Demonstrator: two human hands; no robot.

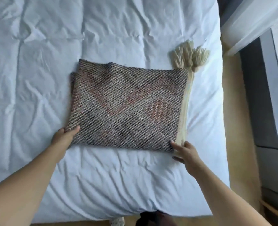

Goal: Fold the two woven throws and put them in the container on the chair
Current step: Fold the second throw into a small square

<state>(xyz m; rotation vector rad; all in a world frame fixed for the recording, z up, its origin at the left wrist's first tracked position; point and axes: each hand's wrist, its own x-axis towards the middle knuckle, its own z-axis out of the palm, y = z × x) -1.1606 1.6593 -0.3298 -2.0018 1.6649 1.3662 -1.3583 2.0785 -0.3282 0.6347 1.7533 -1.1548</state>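
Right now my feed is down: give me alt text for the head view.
A folded woven throw lies on a white duvet, cream tassels at its far right corner. The left hand grips its near left corner; the right hand touches the near right corner.

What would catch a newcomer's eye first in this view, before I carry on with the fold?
The folded woven throw lies in the middle of the white duvet, its cream tassels fanning out at the far right corner. The left hand grips the near left corner and the right hand touches the near right corner by the fringe. No chair or container is in view.
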